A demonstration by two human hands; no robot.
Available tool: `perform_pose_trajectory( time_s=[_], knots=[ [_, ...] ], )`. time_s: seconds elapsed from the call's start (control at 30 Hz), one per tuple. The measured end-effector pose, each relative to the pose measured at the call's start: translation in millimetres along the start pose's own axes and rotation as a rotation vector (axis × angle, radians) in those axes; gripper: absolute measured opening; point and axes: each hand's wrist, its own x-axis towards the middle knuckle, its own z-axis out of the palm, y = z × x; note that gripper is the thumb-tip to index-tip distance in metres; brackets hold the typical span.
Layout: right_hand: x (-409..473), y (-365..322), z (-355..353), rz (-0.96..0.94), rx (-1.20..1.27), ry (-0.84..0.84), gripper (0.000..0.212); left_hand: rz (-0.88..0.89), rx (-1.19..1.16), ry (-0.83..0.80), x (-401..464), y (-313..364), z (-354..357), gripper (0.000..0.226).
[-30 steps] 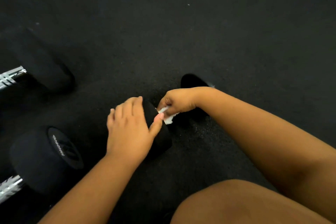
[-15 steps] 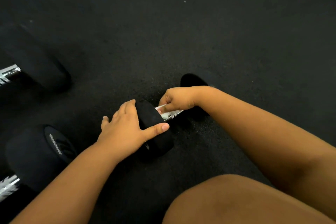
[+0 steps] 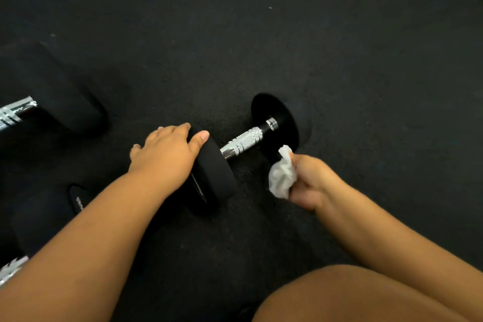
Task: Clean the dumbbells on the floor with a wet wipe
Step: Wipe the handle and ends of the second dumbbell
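Dumbbell in hand: a small black rubber-headed dumbbell with a knurled chrome handle (image 3: 244, 140) is laid on the black rubber floor (image 3: 339, 60), its near head directly under the left fingers and its far head just beyond the right fingertips.
Left hand (image 3: 167, 154): the fingers are spread and draped over the near head, pressed on it but not curled shut around it.
Right hand (image 3: 311, 180): the fingers are clenched around a crumpled white wet wipe (image 3: 283, 174), which is held just beside the handle and is not touching it.
Progress: no wet sheen or dirt can be made out, so what has been wiped cannot be told; this dumbbell is judged to be mid-clean.
Left to do: two larger black dumbbells with chrome bars, one (image 3: 52, 102) beyond the left fingers and one (image 3: 47, 214) beneath the left forearm, are judged to be awaiting the wipe.
Containers: none is seen; no wipe packet or bin is in view.
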Motion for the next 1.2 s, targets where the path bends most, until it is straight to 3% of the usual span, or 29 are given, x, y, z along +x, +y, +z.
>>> perform_pose_trajectory(
  time_s=[0.13, 0.23, 0.3, 0.37, 0.47, 0.6, 0.77, 0.87, 0.97, 1.0, 1.1, 1.2],
  knots=[
    [15.4, 8.0, 24.5, -0.298, 0.314, 0.052, 0.018, -0.013, -0.004, -0.018, 2.0, -1.5, -2.4, 0.066],
    [15.2, 5.5, 53.8, -0.500, 0.415, 0.111, 0.037, -0.002, -0.035, -0.033, -4.9, 0.1, -0.9, 0.067],
    [18.9, 4.1, 66.0, -0.565, 0.352, 0.184, 0.034, 0.003, -0.059, -0.035, -9.8, 1.5, 0.9, 0.068],
    [30.3, 4.0, 72.3, -0.574, 0.164, 0.288, 0.024, 0.008, -0.071, -0.030, -13.2, 3.0, 2.2, 0.067],
    [41.0, 0.7, 80.4, -0.563, -0.008, 0.380, 0.025, 0.022, -0.056, -0.018, -17.2, 6.1, 5.2, 0.067],
    [51.3, -5.0, 86.5, -0.556, 0.013, 0.367, 0.016, 0.015, -0.075, -0.024, -20.5, 7.7, 7.6, 0.066],
    [54.8, -3.6, 74.7, -0.509, 0.193, 0.198, 0.012, 0.019, -0.097, -0.029, -21.6, 8.0, 7.7, 0.067],
    [59.9, -10.0, 86.9, -0.523, 0.149, 0.369, 0.008, 0.016, -0.103, -0.016, -25.5, 9.9, 9.4, 0.066],
    [59.2, -14.0, 97.7, -0.510, 0.142, 0.512, 0.028, 0.006, -0.100, -0.007, -26.8, 11.1, 11.2, 0.065],
    [60.0, -13.7, 98.9, -0.527, 0.128, 0.523, 0.027, 0.003, -0.104, -0.007, -26.3, 10.8, 11.4, 0.065],
    [60.5, -6.8, 92.5, -0.562, 0.097, 0.424, 0.008, 0.002, -0.117, -0.009, -24.5, 8.8, 11.4, 0.065],
    [60.9, -5.2, 74.1, -0.503, 0.189, 0.183, 0.014, 0.004, -0.130, -0.004, -22.1, 6.7, 12.1, 0.066]
  ],
)
